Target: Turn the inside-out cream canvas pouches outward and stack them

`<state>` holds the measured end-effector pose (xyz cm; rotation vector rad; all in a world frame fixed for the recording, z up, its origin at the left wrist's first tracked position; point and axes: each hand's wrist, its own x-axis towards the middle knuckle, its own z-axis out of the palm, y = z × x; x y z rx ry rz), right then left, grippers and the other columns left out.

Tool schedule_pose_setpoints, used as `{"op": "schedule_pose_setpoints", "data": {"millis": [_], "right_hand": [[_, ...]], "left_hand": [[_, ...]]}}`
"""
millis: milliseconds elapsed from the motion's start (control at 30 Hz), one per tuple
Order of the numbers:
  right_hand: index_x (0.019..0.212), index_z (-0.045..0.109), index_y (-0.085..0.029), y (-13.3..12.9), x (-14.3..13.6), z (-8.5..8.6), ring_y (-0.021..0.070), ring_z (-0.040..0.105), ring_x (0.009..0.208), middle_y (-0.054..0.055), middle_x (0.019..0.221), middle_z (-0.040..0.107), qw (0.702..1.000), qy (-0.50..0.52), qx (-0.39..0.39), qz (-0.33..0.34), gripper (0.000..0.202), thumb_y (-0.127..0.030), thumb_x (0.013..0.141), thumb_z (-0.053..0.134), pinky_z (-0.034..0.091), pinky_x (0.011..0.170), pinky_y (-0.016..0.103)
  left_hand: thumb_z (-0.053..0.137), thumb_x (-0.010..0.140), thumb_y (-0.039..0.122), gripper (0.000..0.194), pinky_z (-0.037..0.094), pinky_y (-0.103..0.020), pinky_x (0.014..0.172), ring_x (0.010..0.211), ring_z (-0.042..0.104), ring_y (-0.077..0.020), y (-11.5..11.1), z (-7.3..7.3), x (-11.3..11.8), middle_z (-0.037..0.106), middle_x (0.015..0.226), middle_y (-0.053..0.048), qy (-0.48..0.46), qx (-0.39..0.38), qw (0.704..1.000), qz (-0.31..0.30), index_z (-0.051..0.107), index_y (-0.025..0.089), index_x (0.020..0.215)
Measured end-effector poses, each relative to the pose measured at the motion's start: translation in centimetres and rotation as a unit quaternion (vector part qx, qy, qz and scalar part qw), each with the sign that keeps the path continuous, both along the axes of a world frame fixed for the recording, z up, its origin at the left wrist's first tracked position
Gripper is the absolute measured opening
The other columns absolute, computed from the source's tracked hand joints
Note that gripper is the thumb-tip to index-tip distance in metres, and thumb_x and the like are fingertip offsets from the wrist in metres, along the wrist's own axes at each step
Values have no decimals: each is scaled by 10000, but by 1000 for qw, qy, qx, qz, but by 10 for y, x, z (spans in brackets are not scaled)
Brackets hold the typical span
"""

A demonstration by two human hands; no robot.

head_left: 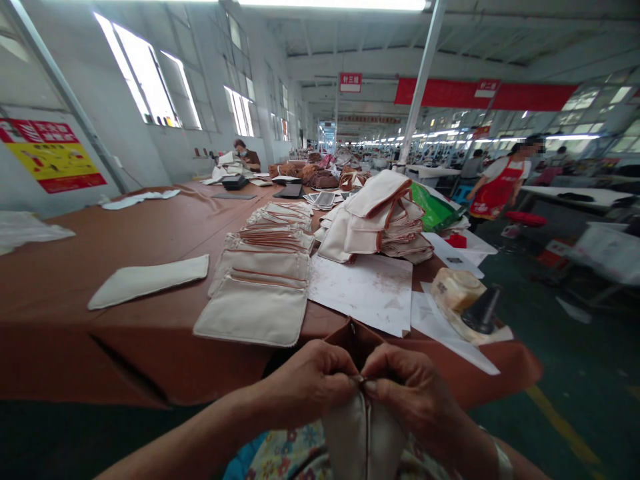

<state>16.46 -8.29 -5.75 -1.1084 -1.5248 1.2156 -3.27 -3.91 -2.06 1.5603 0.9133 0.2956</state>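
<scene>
Near the table's front edge, my left hand (320, 373) and my right hand (407, 380) pinch a cream and brown sewn fabric piece (367, 433) between thumbs and fingertips. The two hands almost meet at its middle seam. Its cream part hangs down toward my lap, while a brown part spreads open beyond my fingers. Just past the hands lie overlapping cream panels with brown edges (255, 307), laid in a row. A white paper sheet (363, 290) with brown smudges is beside them.
A single cream panel (150, 280) lies left on the brown-covered table (65, 267). A taller pile of cream pieces (375, 220) stands behind the paper. At right are a yellowish container (456, 290) and a black cone (483, 310). A person in a red apron (495, 187) is in the aisle.
</scene>
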Motion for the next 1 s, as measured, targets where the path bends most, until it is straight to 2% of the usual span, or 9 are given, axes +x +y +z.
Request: {"op": "schedule_pose_setpoints", "data": {"millis": [67,167,267,433,500,633,700,800,1000], "right_hand": [[834,683,-202,-5,1,4,178,535,672,34,739,609,995,-25,88,30,107,-260,876,604,422,616,293],[903,666,-211,-10,5,12,175,536,670,46,748,590,965,-110,230,62,170,-182,930,501,421,647,312],[959,641,-210,-11,10,11,179,539,689,63,778,596,932,-187,299,82,197,-108,923,477,400,620,303],[963,610,-175,-14,13,-5,159,480,642,49,761,566,888,-219,397,79,201,-53,891,467,330,558,279],[991,593,-176,-16,14,-6,157,505,689,45,804,573,916,-169,357,72,163,-86,889,503,367,601,269],[1048,597,-185,-16,17,10,149,510,748,28,853,571,991,-60,88,81,208,-331,980,465,392,638,245],[917,613,-158,-11,19,20,129,454,705,12,791,533,992,-47,-9,114,340,-416,1005,409,354,602,231],[768,562,-138,-4,20,29,101,341,637,-15,716,437,983,-37,-62,166,404,-478,970,479,275,536,218],[729,504,-151,-3,20,14,76,214,543,-56,621,326,967,88,-158,182,372,-461,914,596,146,462,229]], "left_hand": [[559,776,246,186,228,-219,485,537,326,-85,0,-1,-3,450,598,22,-47,-54,997,1,675,100,774],[531,881,446,408,211,-227,471,504,296,-78,-1,-4,-5,435,588,13,-105,-112,988,7,664,89,735],[619,819,580,485,199,-228,460,485,272,-69,-1,-7,-4,408,575,35,-103,-152,983,-6,623,105,721],[689,764,587,493,212,-207,485,544,308,-69,0,-7,-4,424,616,40,-61,-80,994,-52,624,98,764],[648,813,567,474,230,-199,497,576,339,-75,-1,-5,-5,453,659,26,-62,-50,994,-74,634,93,823],[580,873,540,456,224,-205,490,592,309,-81,-3,1,-7,414,671,24,-66,0,992,-111,600,85,861],[555,889,533,451,223,-212,488,598,297,-85,-3,4,-7,391,669,24,-58,38,990,-121,583,87,827],[534,908,514,438,241,-214,500,610,314,-90,-2,7,-6,411,677,14,-61,70,987,-134,579,89,808],[593,896,458,375,245,-201,510,600,327,-78,-7,1,-7,434,686,10,-138,-6,985,-104,585,88,838]]}}
